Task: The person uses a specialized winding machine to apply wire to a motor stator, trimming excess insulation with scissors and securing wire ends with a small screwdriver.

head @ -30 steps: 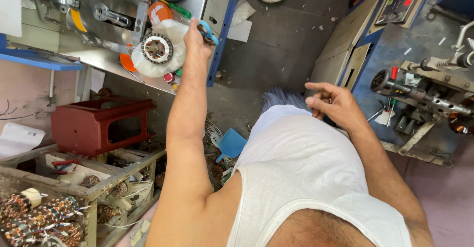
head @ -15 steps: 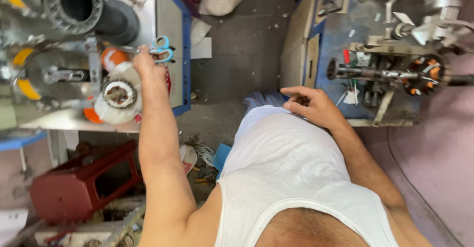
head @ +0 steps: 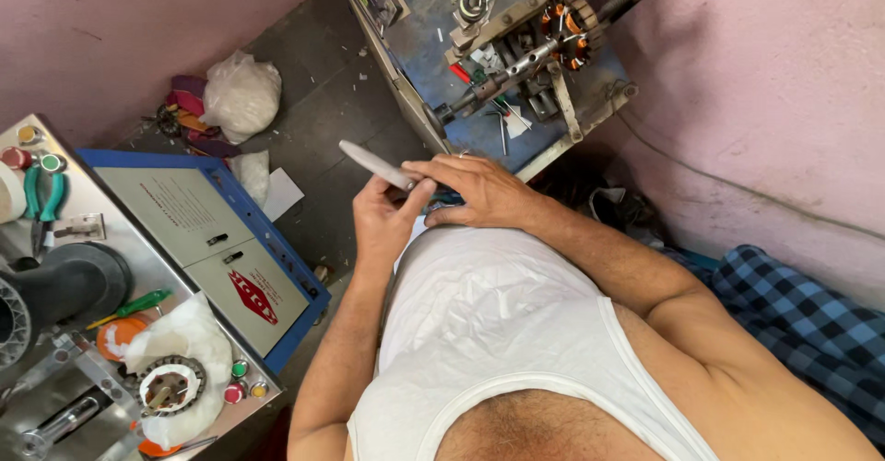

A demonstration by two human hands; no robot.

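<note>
- Left hand (head: 385,217) is pinched around a slim grey blade-like tool (head: 376,165), held just above the white vest (head: 489,332), tip pointing away from it.
- Right hand (head: 479,192) sits touching the left, fingers curled over something teal I can't make out.
- Risk, I'd say: both hands are bunched close to the vest, so a slip could nick a finger or the fabric.
- The blue machine (head: 516,65) beyond the vest is cluttered; a dropped tool could vanish there.
</note>
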